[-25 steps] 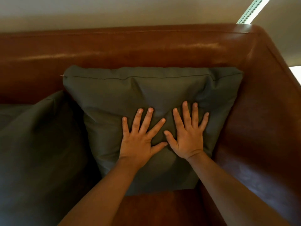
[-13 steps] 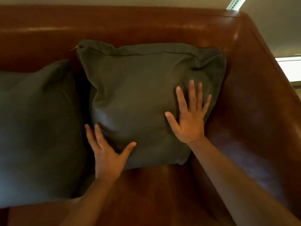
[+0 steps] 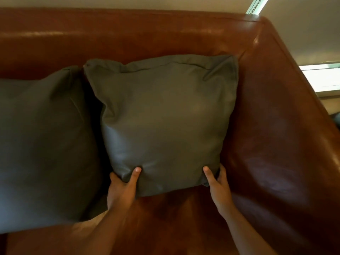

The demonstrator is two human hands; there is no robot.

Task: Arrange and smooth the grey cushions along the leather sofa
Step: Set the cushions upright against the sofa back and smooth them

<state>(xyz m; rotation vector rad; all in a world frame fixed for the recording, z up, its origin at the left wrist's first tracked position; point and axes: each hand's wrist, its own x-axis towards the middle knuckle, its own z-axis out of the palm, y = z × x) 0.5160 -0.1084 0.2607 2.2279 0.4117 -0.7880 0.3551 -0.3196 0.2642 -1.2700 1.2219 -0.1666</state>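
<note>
**Two grey cushions against the sofa back**

Brown leather sofa (image 3: 184, 39) under a pale wall, armrest at right. Two cushions on the seat. At left, large square grey cushion (image 3: 42, 144), leaning on the backrest, partly cut off by the frame. Just beside it, in the corner, second square grey cushion (image 3: 165, 118), upright, seamed edge on top. Left hand (image 3: 122, 188) clamped on its lower left corner, thumb on front; right hand (image 3: 218, 183) clamped on the lower right corner.
</note>
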